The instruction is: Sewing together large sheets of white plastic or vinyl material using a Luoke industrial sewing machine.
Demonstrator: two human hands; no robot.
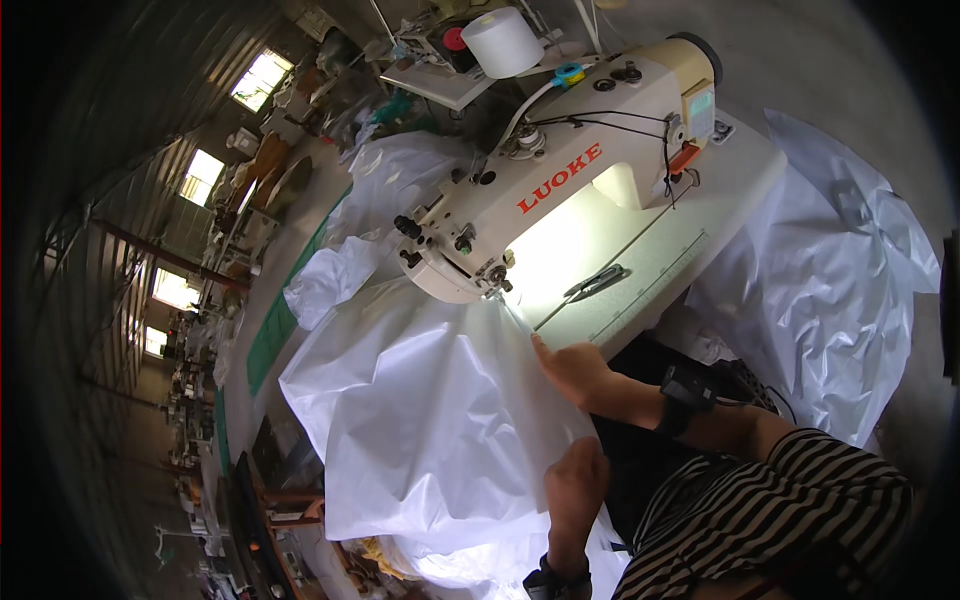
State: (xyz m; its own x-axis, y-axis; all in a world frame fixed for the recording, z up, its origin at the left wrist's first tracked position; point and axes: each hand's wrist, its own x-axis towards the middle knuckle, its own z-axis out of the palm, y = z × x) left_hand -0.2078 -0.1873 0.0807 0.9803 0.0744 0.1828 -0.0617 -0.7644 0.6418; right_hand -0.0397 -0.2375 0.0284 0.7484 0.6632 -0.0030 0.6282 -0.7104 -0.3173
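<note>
A large shiny white sheet (420, 420) drapes over the front of the sewing machine (570, 170), its edge running up to the needle area (497, 290). My right hand (578, 372) pinches that edge a short way in front of the needle, index finger reaching forward. Lower down, my left hand (577, 482) is closed in a fist around the sheet's near edge. Its fingertips are hidden. A lamp lights the machine bed (640, 270), where dark thread snips (598, 283) lie to the right of the needle.
A white thread cone (502, 43) stands behind the machine. More white sheeting (810, 290) hangs at the right, and another bunched piece (345, 270) lies left of the machine head. A green strip (275, 340) borders the table at the left. Cluttered workbenches line the far left.
</note>
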